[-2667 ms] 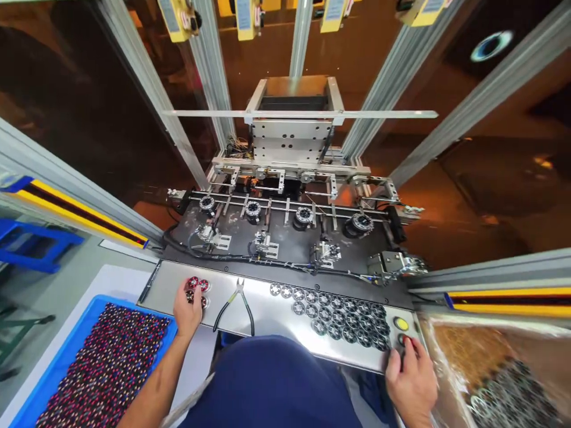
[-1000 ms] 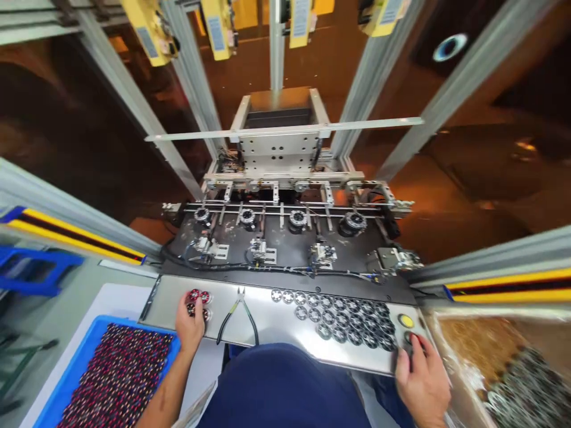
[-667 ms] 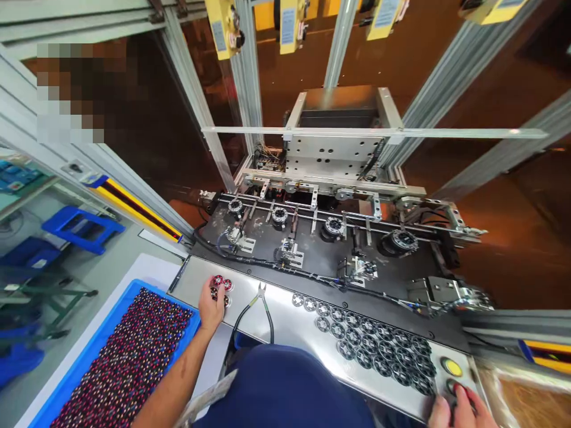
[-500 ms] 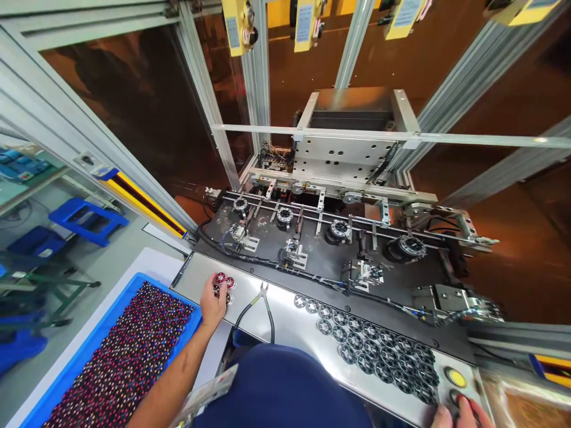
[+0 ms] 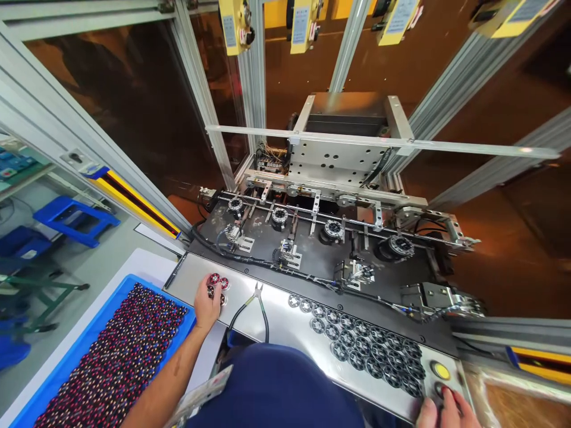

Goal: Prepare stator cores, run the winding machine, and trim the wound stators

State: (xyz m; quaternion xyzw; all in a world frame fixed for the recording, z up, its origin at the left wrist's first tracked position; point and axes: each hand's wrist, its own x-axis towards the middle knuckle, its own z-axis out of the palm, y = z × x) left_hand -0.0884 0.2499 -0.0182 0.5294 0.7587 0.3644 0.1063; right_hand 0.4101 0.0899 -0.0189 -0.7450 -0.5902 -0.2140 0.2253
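My left hand (image 5: 206, 304) rests on the steel shelf (image 5: 276, 324), fingers curled over a small cluster of red wound coil parts (image 5: 216, 281). My right hand (image 5: 439, 410) shows only partly at the bottom right edge, its fingertips pressed on a red push button (image 5: 444, 390) below a yellow button (image 5: 441, 370). Black pliers (image 5: 250, 306) lie on the shelf just right of my left hand. Several black unwound cores (image 5: 363, 348) lie in rows across the shelf's right half.
A blue tray (image 5: 104, 362) full of red and blue wound parts sits at lower left. Behind the shelf stands a winding machine (image 5: 328, 232) with several spindle stations on rails, enclosed by aluminium posts and tinted panels. Blue stools (image 5: 74, 217) stand at far left.
The view swung left and then settled. My left hand stays over the red parts and my right hand stays on the red button, now nearer the frame's lower corner.
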